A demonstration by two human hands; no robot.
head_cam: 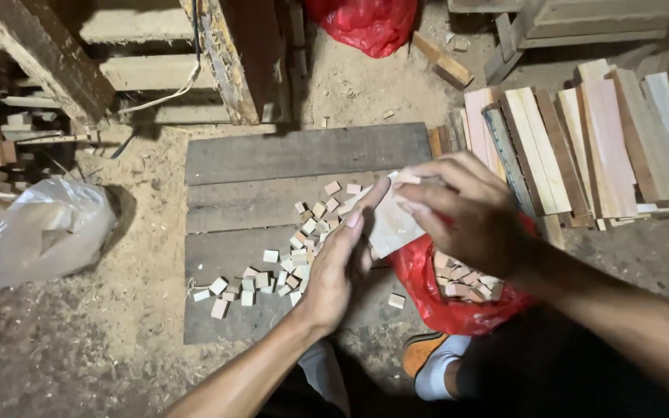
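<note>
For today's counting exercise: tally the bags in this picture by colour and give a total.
Red bags: 2, one beside the right hand, one at the top edge
Clear bags: 1, at the left
Total: 3

Left hand (340,267) at centre frame, forearm rising from the bottom edge, palm turned rightward, fingers (365,203) stretched up and slightly curled. Right hand (470,213) just right of it and a little higher, forearm entering from the lower right corner, back of hand toward the camera, fingers bent leftward. Fingertips of both nearly meeting at centre.
</note>
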